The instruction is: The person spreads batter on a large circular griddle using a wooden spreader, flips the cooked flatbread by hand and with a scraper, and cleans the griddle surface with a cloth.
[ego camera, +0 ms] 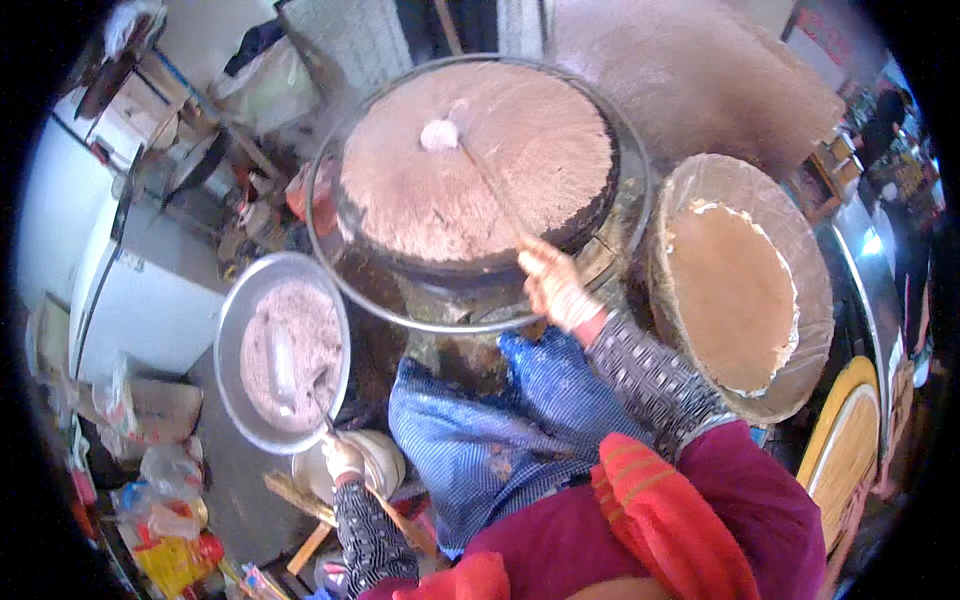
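Observation:
A large round griddle [480, 172] inside a metal hoop [450, 328] is coated with thin pinkish-brown batter. My right hand [555, 285], in a pale glove, grips the thin stick of a tool [491, 184] whose whitish rounded head [439, 136] lies on the coating, left of the griddle's middle. At the lower left, my gloved left hand [345, 456] is closed on a thin handle at the near rim of a metal basin [225, 352]. Pinkish batter [289, 337] fills the basin, with an elongated scoop-like thing [280, 364] lying in it.
On the right stands a round, plastic-lined container [814, 300] holding flat brown rounds [731, 292]. A white bucket [386, 461] is under the basin's near side. Bags and packages [172, 480] are heaped at the lower left. A large brown sheet-like surface [697, 82] lies beyond the griddle.

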